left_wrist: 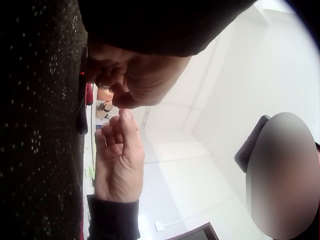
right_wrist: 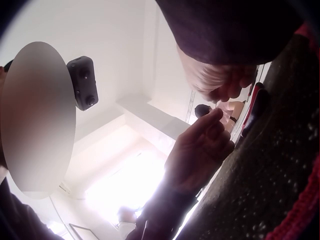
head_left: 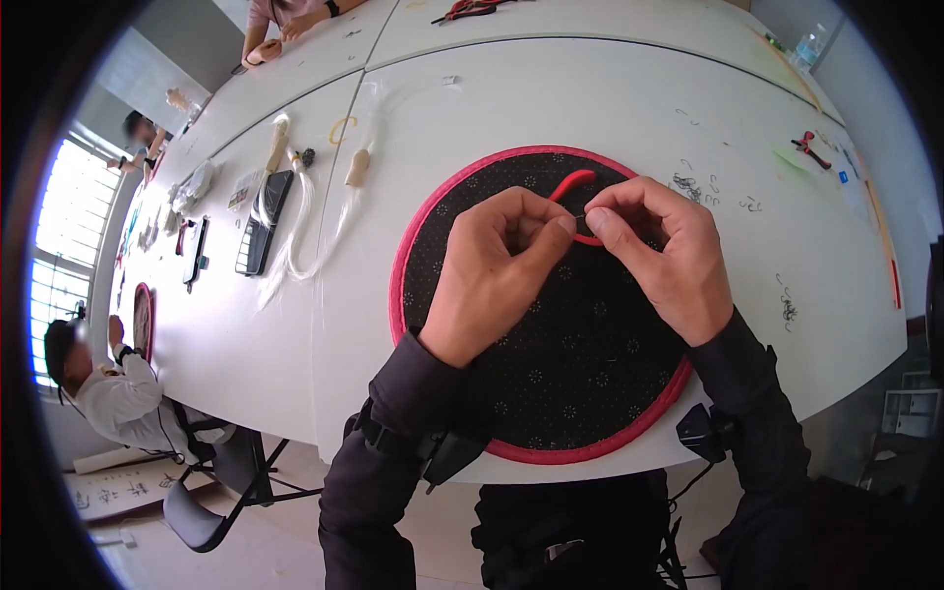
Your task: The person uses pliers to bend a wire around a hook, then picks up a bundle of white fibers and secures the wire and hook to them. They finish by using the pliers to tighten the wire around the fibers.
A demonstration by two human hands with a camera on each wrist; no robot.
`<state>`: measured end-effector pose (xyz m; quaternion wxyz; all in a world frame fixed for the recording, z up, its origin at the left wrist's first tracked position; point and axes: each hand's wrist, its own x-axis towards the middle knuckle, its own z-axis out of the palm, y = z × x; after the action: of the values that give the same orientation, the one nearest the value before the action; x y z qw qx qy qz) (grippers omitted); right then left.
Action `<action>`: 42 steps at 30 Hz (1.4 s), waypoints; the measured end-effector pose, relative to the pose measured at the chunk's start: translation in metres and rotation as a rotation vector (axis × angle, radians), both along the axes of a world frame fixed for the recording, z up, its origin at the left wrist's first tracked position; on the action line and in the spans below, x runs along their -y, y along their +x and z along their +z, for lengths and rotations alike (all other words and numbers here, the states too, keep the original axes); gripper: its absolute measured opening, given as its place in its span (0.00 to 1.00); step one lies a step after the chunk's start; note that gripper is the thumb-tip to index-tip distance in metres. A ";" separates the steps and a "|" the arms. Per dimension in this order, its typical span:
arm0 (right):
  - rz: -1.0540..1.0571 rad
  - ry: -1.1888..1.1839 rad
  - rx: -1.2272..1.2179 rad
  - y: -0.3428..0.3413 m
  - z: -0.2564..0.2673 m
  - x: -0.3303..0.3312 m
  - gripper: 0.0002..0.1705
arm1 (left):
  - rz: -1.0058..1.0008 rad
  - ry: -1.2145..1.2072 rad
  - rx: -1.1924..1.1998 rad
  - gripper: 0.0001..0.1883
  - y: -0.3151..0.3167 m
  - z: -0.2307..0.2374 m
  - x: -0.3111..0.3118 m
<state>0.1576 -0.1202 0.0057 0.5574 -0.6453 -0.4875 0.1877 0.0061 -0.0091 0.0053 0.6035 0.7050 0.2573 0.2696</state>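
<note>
Basically, a white worktop (head_left: 359,403) is filling most of the head view, with dark scribbles (head_left: 688,187) marking its right side. A person in white (head_left: 123,398) is sitting at the left; a person in pink (head_left: 285,20) is leaning arms on the far part. A round black mat (head_left: 560,383) is lying at the near edge, its red rim (head_left: 396,295) running around it, small pale motifs dotting it. Left of the mat, pale fibre bundles (head_left: 307,216) are stretching lengthwise over the worktop. Both dark-sleeved hands are hovering over the mat's far half, fingertips nearly meeting. The left hand (head_left: 497,265) is pinching one end of a thin piece (head_left: 580,216) between thumb and forefinger; the right hand (head_left: 664,256) is pinching the other end likewise, its other fingers curling in. A dark flat rectangular object (head_left: 255,254) is lying beside the bundles. A red-handled tool (head_left: 572,184) is resting on the mat just beyond the fingertips, partly hidden by the hands; another red-handled tool (head_left: 811,149) is lying at far right. Smallest, the thin piece is bridging the gap between both hands, above the mat; too fine for telling its material.
</note>
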 end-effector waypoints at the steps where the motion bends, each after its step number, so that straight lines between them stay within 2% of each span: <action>1: 0.002 -0.010 0.004 0.000 0.001 0.001 0.08 | 0.006 -0.005 0.001 0.10 0.000 0.000 0.000; 11: 0.011 -0.083 -0.009 0.000 0.004 0.002 0.08 | 0.005 -0.015 0.006 0.09 0.000 0.000 0.001; 14: 0.039 -0.028 -0.035 -0.001 -0.003 -0.001 0.08 | 0.000 -0.012 -0.002 0.09 0.000 0.001 0.001; 28: 0.049 -0.065 -0.034 0.001 -0.003 0.000 0.09 | -0.082 0.014 -0.046 0.09 -0.003 -0.003 -0.002; 34: 0.030 -0.071 -0.023 0.001 -0.002 0.001 0.10 | -0.064 -0.075 -0.080 0.10 -0.002 0.008 0.000; 42: 0.042 -0.038 -0.035 0.001 -0.006 0.000 0.10 | -0.065 0.010 -0.062 0.12 -0.001 -0.001 -0.001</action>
<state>0.1582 -0.1200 -0.0001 0.5496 -0.6420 -0.4873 0.2199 0.0049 -0.0076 0.0043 0.6003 0.7239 0.2513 0.2291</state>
